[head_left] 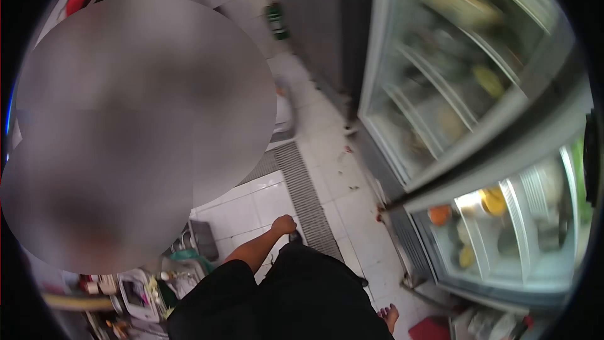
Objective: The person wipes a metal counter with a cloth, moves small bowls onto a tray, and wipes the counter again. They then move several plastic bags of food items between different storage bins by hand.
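My left hand [285, 225] is closed in a fist in front of my body, over the tiled floor. Its palm faces away, so anything inside it is hidden. Just below the fist shows a dark shoe tip [296, 237]. Low on the right, my right hand [389, 316] hangs beside my black clothing [302, 289]. Its fingers are loosely bent and apart, with nothing visible in them. Neither hand touches anything around it.
Glass-door refrigerators [393, 151] with lit shelves of food line the right. A metal drain grate [308, 195] runs along the white tiled floor [251, 208]. A green bottle [275, 21] stands farther off. Cluttered containers [139, 296] sit lower left. A grey blur covers the upper left.
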{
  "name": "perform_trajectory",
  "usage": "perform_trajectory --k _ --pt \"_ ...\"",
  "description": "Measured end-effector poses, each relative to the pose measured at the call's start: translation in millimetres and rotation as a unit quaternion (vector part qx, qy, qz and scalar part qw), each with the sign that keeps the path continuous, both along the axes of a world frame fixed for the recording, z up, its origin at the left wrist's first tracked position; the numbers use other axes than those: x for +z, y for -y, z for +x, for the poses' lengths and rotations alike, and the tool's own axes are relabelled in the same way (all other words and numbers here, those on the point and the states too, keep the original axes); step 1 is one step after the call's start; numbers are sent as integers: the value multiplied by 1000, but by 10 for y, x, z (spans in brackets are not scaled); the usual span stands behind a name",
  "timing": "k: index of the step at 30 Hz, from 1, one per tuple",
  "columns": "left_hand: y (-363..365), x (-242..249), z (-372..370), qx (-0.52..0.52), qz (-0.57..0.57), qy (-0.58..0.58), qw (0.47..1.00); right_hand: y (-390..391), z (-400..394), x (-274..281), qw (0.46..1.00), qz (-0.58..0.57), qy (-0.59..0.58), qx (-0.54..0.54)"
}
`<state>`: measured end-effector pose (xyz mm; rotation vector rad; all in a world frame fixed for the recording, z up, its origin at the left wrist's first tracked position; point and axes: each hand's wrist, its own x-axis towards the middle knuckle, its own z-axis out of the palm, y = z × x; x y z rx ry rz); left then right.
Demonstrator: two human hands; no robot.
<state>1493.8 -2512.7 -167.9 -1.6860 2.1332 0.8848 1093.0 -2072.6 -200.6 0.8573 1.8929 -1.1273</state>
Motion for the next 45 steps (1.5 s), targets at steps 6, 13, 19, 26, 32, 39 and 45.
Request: perform_trajectory --k 6,13,19,26,32,39,45 --pt "444 -172 1320 216 44 -104 970 2890 80 587 913 -171 -128 349" --pt "978 -182 2078 299 63 -194 932 4689 1145 748 826 -215 -75 516" --pt "1438 -393 3148 372 42 -175 911 5442 2147 302 782 -2 33 622" --pt "1583 -177 4603 543 60 -61 835 7495 3118 96 699 65 83 707" --pt "1620 -270 5229 783 2 -196 590 10602 4377 -41 595 -200 -19 778" --pt "1642 -535 5715 883 85 -308 344 12308 7083 1298 455 -321 -144 818" --pt "2056 -1113 6984 849 162 -298 406 11514 7933 1250 374 -271 -127 878"
